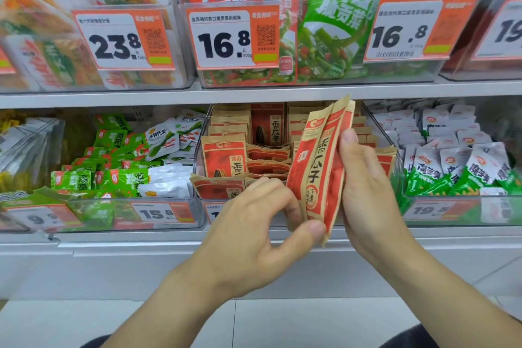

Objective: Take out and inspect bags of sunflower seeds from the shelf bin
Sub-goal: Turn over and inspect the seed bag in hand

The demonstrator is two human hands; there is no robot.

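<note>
The seed bags (320, 167) held between the left hand (254, 230) and the right hand (367, 192) are tan with red panels and black characters, the packets (440, 172) right of them white and green, the price tags (231, 37) above orange and white.

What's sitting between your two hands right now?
In the head view, a small stack of sunflower seed bags, held upright: left hand pinches the bottom edge, right hand holds the other side.
</note>
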